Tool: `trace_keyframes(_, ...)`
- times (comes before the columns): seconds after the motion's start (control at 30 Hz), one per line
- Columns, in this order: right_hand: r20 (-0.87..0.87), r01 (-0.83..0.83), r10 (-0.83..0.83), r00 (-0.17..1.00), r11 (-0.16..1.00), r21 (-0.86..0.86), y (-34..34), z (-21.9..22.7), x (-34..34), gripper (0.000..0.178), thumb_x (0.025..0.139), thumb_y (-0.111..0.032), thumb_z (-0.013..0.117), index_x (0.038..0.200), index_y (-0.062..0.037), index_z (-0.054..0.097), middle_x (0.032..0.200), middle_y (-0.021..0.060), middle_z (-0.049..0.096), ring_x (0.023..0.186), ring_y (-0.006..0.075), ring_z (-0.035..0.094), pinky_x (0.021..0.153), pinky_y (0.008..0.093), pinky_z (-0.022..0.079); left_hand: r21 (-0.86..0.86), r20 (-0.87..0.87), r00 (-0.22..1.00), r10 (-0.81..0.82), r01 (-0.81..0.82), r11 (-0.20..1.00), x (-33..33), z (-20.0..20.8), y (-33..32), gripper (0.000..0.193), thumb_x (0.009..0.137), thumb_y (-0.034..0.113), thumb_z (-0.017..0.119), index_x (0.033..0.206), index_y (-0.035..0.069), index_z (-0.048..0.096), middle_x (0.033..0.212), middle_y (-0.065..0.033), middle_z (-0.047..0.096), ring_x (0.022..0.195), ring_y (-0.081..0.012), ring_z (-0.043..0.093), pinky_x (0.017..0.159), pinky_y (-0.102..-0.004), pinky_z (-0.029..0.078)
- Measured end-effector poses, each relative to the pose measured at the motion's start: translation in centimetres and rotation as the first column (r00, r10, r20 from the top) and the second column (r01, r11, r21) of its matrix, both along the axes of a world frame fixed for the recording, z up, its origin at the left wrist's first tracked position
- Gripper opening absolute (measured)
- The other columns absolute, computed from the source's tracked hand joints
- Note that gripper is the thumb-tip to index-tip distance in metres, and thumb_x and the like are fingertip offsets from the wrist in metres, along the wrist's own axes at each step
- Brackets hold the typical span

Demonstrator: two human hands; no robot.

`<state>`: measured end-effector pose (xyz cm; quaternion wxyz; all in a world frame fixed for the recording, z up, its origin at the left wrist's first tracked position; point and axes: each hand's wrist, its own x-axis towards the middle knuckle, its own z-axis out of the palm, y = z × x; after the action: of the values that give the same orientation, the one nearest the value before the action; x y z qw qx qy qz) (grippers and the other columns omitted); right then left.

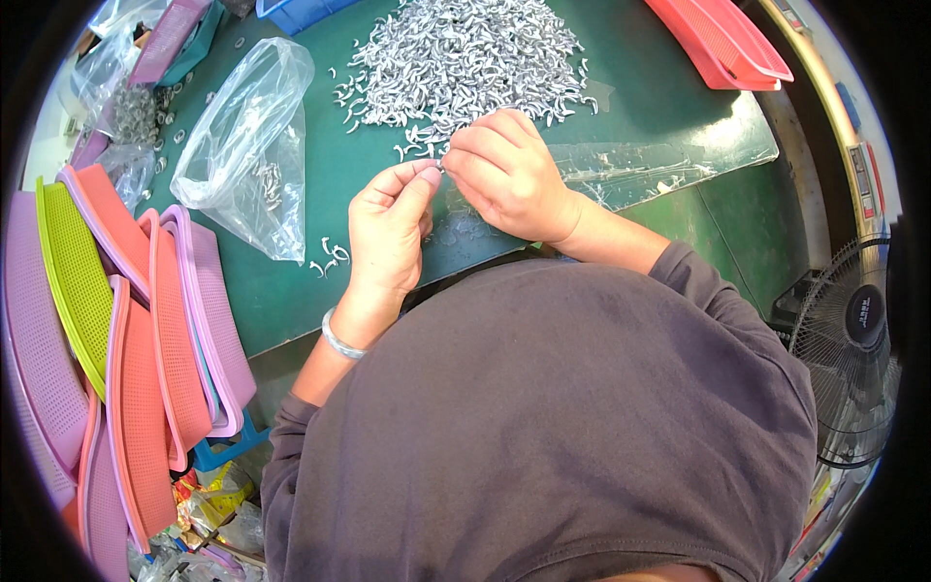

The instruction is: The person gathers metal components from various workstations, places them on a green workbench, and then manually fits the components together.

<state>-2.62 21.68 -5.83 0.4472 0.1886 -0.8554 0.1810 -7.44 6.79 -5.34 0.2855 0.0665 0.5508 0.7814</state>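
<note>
At the near edge of the green table, my two hands meet fingertip to fingertip. My left hand has thumb and forefinger pinched on a tiny piece, mostly hidden by the fingers. Close against it, my right hand is closed too, its fingertips at the same spot; what they hold is hidden. Just beyond lies a big heap of small curved silvery-grey parts. A few loose curved parts rest left of my left wrist. Farther left lies a clear plastic bag with some parts inside.
Stacked purple, red and lime plastic baskets crowd the left side. A red basket stands at the far right, and part of a blue bin at the back. A black fan is at right. Clear tape covers the table's near edge.
</note>
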Motion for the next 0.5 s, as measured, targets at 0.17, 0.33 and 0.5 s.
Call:
trace_keyframes(0.17,-0.041,0.043,-0.038,0.998,0.992,0.12,-0.04,0.06,-0.05,0.015,0.062,-0.013,0.057,0.075,-0.0049,0.057,0.082,0.0041,0.053,0.078,0.0194,0.052,0.071,0.0325,0.04,-0.005,0.063,0.998,-0.023,0.023,1.0,-0.11,0.44,-0.03,0.007,0.081,0.007,0.058,0.085,0.001,0.059,0.057,0.0043,0.045,0.044,-0.0029,0.033,0.04,-0.0173,0.025)
trace_keyframes(0.33,-0.035,0.035,-0.03,0.999,0.988,0.154,-0.14,0.12,-0.14,0.014,0.063,-0.013,0.056,0.075,-0.0052,0.056,0.08,0.004,0.053,0.077,0.0194,0.051,0.07,0.0325,0.04,-0.025,0.075,0.997,-0.028,0.03,0.999,-0.21,0.33,-0.3,0.007,0.081,0.008,0.057,0.084,0.002,0.058,0.056,0.0037,0.043,0.044,-0.0039,0.033,0.041,-0.0181,0.025)
trace_keyframes(0.5,0.114,-0.058,0.067,0.991,0.995,-0.076,-0.44,-0.23,-0.44,0.012,0.066,-0.007,0.059,0.076,-0.0055,0.055,0.08,0.0052,0.054,0.076,0.0221,0.051,0.069,0.0328,0.04,-0.035,0.116,0.993,-0.016,0.02,0.999,-0.39,0.14,-0.53,0.006,0.081,0.008,0.057,0.083,0.002,0.058,0.056,0.0034,0.043,0.044,-0.0042,0.032,0.041,-0.0182,0.025)
